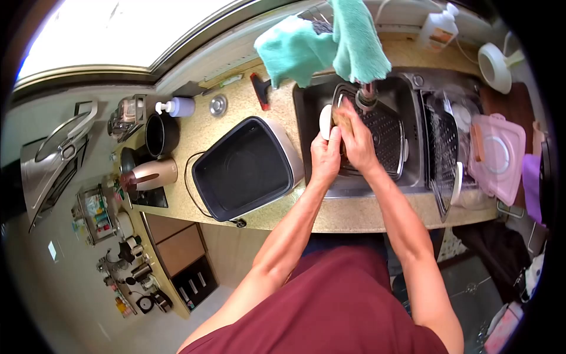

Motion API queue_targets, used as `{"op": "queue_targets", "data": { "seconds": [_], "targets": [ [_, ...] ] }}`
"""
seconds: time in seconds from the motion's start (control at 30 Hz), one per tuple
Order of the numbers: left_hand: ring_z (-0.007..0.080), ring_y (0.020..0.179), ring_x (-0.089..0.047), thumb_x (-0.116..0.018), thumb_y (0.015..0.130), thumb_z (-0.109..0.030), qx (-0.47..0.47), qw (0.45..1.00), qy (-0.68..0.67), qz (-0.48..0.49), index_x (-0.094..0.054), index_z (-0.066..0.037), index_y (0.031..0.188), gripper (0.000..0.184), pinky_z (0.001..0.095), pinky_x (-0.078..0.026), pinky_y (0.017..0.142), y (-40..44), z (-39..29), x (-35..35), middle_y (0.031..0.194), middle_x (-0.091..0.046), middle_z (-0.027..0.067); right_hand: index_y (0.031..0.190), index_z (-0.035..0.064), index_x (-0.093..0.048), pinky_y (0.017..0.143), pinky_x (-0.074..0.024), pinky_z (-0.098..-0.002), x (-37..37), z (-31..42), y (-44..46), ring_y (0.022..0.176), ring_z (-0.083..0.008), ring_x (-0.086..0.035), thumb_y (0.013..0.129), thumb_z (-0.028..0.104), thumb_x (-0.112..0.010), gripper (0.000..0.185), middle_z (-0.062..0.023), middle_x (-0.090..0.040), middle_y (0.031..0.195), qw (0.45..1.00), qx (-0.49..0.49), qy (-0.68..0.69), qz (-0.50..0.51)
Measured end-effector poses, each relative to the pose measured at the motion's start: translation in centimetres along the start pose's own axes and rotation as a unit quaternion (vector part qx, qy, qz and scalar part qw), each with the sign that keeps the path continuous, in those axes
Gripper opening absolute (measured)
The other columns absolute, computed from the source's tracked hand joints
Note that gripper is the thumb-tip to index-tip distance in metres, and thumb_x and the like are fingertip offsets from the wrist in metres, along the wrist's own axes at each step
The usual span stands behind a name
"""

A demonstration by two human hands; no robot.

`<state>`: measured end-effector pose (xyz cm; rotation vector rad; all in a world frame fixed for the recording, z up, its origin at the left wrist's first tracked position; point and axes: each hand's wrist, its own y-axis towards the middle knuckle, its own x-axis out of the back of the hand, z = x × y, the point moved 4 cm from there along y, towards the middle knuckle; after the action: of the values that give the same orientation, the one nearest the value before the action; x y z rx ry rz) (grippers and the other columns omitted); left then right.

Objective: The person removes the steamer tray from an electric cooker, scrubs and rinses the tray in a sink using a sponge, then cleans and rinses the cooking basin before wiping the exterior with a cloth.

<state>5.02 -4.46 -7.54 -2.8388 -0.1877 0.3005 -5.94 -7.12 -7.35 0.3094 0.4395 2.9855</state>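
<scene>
A dark perforated tray [380, 135] with pale side handles lies tilted in the sink. My left hand [325, 158] is closed at the tray's left edge, by its white oval handle [325, 121]. My right hand [359, 144] is closed over a tan, sponge-like pad [342, 120], which is pressed near the same edge and smeared by motion. Both hands are close together, just below the faucet [367, 97]. Some of the fingers and part of the pad are hidden.
The sink [299, 135] has a dish rack [442, 153] and a pink lid [498, 150] to its right. Left of it stands a large black-lined cooker [244, 171] with a cord. Green cloths [359, 47] hang over the faucet. A red-black squeegee [259, 91] lies behind.
</scene>
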Motion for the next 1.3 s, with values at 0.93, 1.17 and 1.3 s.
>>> {"op": "queue_targets", "data": {
  "seconds": [0.93,1.17,1.3],
  "targets": [
    [0.0080,0.087,-0.061,-0.061,0.102,-0.014,0.005,0.996,-0.068,-0.057,-0.065,-0.001,0.119,0.022,0.0242,-0.049,0.078,-0.7,-0.2,4.3,0.103,-0.068,0.0021,0.125,0.0055,-0.062,0.117,-0.0361,-0.0407,1.6,-8.7,-1.6,0.140,-0.0386,-0.044,0.091,0.009,-0.056,0.034,-0.0239,-0.055,0.140,0.987,-0.156,-0.016,-0.032],
    [0.0103,0.089,-0.065,-0.058,0.105,-0.021,-0.010,0.995,-0.095,-0.043,-0.065,0.000,0.118,0.026,0.0269,-0.053,0.077,0.5,0.5,2.9,0.103,-0.070,0.0048,0.127,0.0078,-0.062,0.118,-0.0353,-0.0385,-3.2,0.7,-4.4,0.145,-0.0325,-0.040,0.090,0.000,-0.060,0.038,-0.0196,-0.049,0.149,0.996,-0.075,0.044,0.017],
    [0.0096,0.089,-0.064,-0.057,0.105,-0.023,0.016,0.993,-0.091,-0.072,-0.065,0.000,0.115,0.026,0.0262,-0.053,0.077,-0.5,-0.6,2.7,0.102,-0.070,0.0043,0.122,0.0042,-0.063,0.115,-0.0377,-0.0465,0.0,-5.0,-1.1,0.138,-0.0397,-0.046,0.090,0.004,-0.058,0.033,-0.0240,-0.056,0.139,0.985,-0.167,0.047,-0.019]
  ]
}}
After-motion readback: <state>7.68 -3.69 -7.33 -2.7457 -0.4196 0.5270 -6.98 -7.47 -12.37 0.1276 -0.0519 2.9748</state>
